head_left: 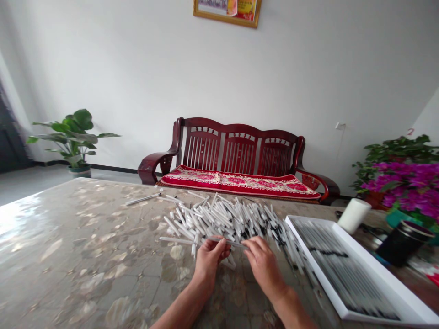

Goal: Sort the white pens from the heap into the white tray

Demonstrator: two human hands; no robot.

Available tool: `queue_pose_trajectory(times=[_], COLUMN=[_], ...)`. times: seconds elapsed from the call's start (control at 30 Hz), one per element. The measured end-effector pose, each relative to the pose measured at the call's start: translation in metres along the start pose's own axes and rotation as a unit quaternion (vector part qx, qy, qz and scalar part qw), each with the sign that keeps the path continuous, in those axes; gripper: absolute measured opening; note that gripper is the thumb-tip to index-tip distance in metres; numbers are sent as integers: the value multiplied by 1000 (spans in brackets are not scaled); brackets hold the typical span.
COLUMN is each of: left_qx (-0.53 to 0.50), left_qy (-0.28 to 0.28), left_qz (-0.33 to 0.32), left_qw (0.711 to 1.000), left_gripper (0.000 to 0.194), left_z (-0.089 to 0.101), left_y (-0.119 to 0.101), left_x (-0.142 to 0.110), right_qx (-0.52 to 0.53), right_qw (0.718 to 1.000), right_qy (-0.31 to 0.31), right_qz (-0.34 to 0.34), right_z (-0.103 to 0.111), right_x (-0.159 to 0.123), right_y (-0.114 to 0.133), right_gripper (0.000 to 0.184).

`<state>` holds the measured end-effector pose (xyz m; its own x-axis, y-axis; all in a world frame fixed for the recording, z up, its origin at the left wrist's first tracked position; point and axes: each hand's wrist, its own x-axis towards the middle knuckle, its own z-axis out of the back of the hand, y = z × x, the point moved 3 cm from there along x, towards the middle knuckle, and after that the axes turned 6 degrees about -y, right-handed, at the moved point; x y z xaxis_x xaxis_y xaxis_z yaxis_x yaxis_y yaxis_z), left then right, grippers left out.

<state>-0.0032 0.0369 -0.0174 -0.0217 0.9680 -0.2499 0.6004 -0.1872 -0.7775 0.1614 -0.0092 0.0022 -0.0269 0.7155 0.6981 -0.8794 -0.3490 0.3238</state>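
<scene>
Between my two hands I hold a slim, translucent pen (235, 243) roughly level above the table's near side. My left hand (210, 260) pinches its left end between thumb and fingers. At the other end, the fingers of my right hand (263, 261) are closed on the pen. Just beyond them lies a loose heap of white pens and pen parts (219, 214), some with black ends. To the right, a shallow white box (384, 267) contains rows of clear pens with dark tips (346, 269).
A patterned cover lies on the table (103, 260). At right stand a white cylinder (355, 215), a black cup (403, 244) and purple flowers (411, 185). Behind the table is a dark red wooden bench (236, 151); a potted plant (77, 137) stands at left.
</scene>
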Motion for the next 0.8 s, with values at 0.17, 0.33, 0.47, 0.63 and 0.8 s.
queue_pose_trajectory(times=[0.17, 0.33, 0.47, 0.63, 0.8], left_qx=[20, 40, 42, 57, 64], left_qy=[16, 34, 35, 69, 118], left_qz=[-11, -6, -13, -33, -31], left_qw=[1000, 999, 998, 995, 990], left_gripper=[48, 45, 44, 45, 49], left_z=[0, -2, -2, -4, -6], left_y=[-2, 1, 1, -5, -7], left_x=[1, -4, -7, -6, -7], right_qx=[-17, -29, -19, 54, 143], right_qw=[1000, 999, 1000, 995, 965], right_qy=[14, 15, 14, 54, 127], right_qz=[19, 21, 18, -66, -177], right_z=[0, 4, 4, 1, 2], right_x=[-1, 0, 0, 2, 2], right_y=[0, 3, 7, 4, -3], right_gripper=[29, 31, 31, 27, 17])
